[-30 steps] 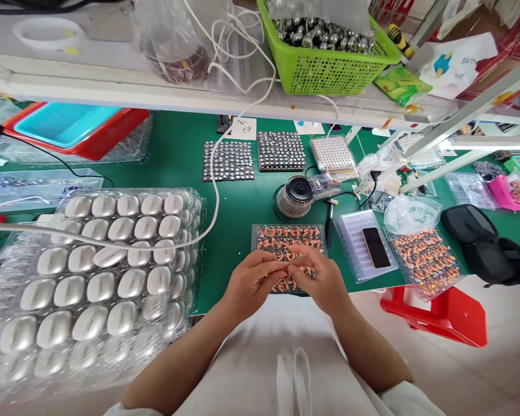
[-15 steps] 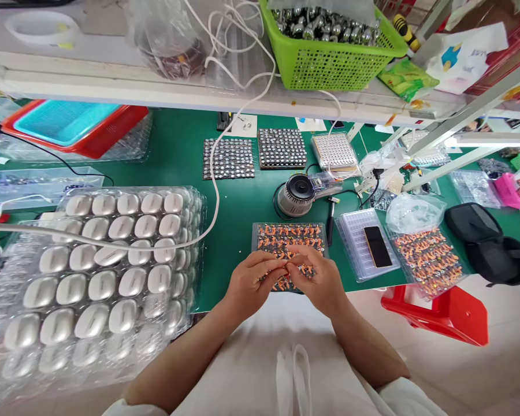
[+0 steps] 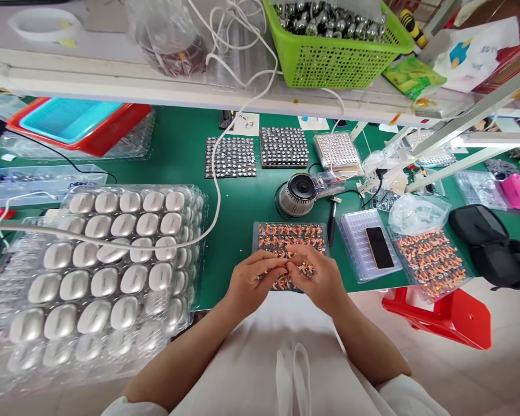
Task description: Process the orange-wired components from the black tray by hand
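Note:
Fingertips nearly meeting, my left hand (image 3: 255, 283) and my right hand (image 3: 314, 276) are pinched together above a tray of small orange-and-dark parts (image 3: 291, 230). Whatever lies between the fingers is tiny and mostly covered by them, so its kind does not show. The tray sits at the table's front edge, with its lower half partly hidden behind both hands. Right of it lies a small hammer (image 3: 331, 222) with a black handle. Behind the tray stands a round grey device with a black top (image 3: 300, 193).
Stacked clear trays of silver oval cases (image 3: 104, 282) fill the left. A white cable (image 3: 217, 190) hangs across the front. Right are a phone (image 3: 379, 247) on clear trays, another orange-part tray (image 3: 433, 263) and a red stool (image 3: 459, 318). A shelf above bears a green basket (image 3: 338, 60).
The view has shifted slightly, so the surroundings sit a little further right. Both hands keep the same pinched pose over the tray.

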`<state>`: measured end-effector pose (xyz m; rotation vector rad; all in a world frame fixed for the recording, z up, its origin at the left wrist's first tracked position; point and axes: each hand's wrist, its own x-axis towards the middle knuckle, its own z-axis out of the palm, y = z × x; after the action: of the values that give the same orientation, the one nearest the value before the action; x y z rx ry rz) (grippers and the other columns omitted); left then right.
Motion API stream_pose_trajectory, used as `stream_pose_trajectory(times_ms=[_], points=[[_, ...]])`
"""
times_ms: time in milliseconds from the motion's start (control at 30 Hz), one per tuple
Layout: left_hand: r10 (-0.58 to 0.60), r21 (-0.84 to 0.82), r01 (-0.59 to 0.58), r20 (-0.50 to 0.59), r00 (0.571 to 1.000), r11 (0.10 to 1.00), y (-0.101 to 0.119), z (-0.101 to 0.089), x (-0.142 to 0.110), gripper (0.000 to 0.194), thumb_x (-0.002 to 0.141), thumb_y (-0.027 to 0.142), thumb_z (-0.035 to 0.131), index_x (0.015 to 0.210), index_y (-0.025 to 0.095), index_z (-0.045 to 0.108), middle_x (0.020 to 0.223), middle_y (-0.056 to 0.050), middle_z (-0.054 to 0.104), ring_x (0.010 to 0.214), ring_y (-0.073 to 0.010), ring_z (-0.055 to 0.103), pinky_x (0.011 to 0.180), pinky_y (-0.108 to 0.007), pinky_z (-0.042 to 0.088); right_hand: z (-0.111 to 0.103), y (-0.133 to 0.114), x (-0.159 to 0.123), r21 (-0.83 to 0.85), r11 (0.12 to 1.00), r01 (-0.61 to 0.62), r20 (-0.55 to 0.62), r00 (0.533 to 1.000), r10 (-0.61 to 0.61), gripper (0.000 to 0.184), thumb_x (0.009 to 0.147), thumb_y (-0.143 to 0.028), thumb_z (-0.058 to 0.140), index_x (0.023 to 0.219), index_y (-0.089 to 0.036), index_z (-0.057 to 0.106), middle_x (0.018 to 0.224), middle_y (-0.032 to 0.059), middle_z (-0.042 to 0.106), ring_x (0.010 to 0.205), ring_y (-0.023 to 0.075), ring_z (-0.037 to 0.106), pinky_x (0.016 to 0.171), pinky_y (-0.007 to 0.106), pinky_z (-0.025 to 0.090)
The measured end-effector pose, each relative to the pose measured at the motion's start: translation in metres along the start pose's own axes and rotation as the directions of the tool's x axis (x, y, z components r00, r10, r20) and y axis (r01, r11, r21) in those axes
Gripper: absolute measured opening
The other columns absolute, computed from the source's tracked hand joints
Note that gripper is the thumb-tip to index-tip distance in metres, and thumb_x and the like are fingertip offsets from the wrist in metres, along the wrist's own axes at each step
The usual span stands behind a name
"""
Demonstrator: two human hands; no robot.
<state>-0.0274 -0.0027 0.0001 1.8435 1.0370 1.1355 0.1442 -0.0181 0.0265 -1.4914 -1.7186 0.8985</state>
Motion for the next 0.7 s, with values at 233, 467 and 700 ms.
stream_pose_trajectory(times_ms=[233,467,700], points=[[-0.048,-0.054,0.049,0.013,0.999,0.997,0.0,0.0,0.0,0.018,0.081,0.011,0.064,0.095,0.019,0.073,0.085,-0.005,0.069,0.072,-0.0112,0.065,0.062,-0.019,0.052,-0.002,0.0,0.002,-0.003,1.0,0.011,0.019,1.0,-0.011,0.033,0.081,-0.016,0.058,0.112,-0.023,0.059,0.089,0.0016,0.073,0.086,0.0183,0.069,0.079,0.03,0.054],[-0.318,-0.419,0.337,0.116,0.941,0.843,-0.006,0.002,-0.003,0.014,0.079,0.018,0.068,0.092,0.021,0.074,0.082,-0.004,0.065,0.075,-0.0131,0.062,0.065,-0.023,0.052,-0.016,-0.002,0.001,0.147,0.984,-0.1,0.136,0.987,0.08,0.042,0.085,-0.022,0.057,0.127,-0.028,0.052,0.09,0.0006,0.073,0.079,0.0167,0.068,0.073,0.029,0.053],[-0.55,-0.567,0.567,0.224,0.804,0.598,-0.004,0.001,0.001,0.015,0.072,0.025,0.075,0.085,0.018,0.074,0.083,-0.004,0.073,0.073,-0.0146,0.066,0.068,-0.025,0.053,-0.019,0.003,-0.005,0.557,0.8,-0.223,0.05,0.971,0.235,0.02,0.082,-0.033,0.064,0.099,-0.023,0.064,0.075,0.0016,0.062,0.066,0.0137,0.056,0.054,0.024,0.043]])
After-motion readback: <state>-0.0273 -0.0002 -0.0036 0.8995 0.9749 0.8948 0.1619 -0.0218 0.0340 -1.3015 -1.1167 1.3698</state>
